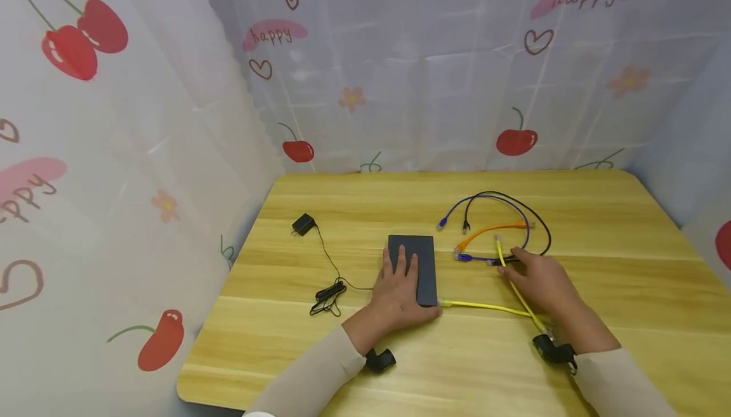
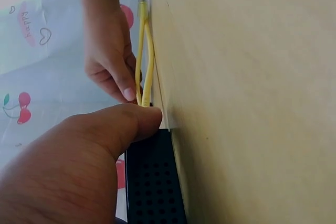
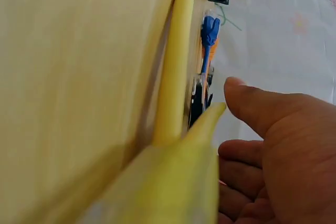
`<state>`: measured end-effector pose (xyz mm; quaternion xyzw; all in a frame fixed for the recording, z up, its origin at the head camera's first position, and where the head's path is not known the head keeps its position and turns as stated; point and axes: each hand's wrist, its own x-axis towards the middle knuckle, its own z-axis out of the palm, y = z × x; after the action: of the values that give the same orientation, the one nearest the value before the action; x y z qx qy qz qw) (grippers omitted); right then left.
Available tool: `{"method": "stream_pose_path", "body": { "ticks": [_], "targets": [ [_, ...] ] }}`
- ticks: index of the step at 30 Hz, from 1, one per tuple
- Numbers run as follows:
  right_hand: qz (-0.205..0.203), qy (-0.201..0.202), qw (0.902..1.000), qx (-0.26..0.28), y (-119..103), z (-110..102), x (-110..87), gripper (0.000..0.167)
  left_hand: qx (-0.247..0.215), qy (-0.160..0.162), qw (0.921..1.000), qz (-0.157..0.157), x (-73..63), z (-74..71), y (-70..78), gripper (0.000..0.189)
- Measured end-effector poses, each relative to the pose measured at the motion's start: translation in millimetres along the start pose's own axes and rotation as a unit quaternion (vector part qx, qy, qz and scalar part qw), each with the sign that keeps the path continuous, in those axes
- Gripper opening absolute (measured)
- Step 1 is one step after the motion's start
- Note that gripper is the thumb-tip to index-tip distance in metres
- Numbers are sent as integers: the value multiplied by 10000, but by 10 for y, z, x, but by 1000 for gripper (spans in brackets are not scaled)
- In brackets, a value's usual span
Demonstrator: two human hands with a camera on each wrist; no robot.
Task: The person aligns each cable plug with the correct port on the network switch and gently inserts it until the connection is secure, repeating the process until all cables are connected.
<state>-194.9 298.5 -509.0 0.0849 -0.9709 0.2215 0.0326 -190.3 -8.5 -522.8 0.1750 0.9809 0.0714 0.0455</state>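
Observation:
My left hand lies with straight fingers spread over a dark network switch. Its thumb is at the switch's near right corner, beside the plug end of a yellow network cable. In the left wrist view, the switch shows a side with vent holes. My right hand hovers low by the yellow cable's upper stretch and the end of a black network cable. In the right wrist view, the thumb and fingers of the right hand stand apart, and no held thing shows between them.
A blue cable and an orange cable lie beyond the right hand. Left of the switch are a black power adapter and its bundled cord. A printed curtain hangs behind the wooden table.

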Motion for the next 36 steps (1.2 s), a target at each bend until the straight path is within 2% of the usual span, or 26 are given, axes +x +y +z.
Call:
{"method": "stream_pose_path", "body": {
  "ticks": [10,15,22,26,36],
  "targets": [
    [-364,-49,9993,-88,-5,-106,-231,59,-2,85,10000,26,28,-40,-23,118],
    [-468,-200,9986,-146,-17,-91,-351,52,-1,102,9999,51,22,-27,-25,118],
    [-624,-137,9974,-324,17,-53,-437,38,-31,50,10000,57,-7,-3,-7,117],
    [-648,-153,9971,-366,25,-76,-447,34,-104,-13,9999,49,-18,2,-4,117],
    [-905,-58,9946,-502,119,-173,-420,21,-31,73,9999,72,-16,17,-20,117]
  ]
}}
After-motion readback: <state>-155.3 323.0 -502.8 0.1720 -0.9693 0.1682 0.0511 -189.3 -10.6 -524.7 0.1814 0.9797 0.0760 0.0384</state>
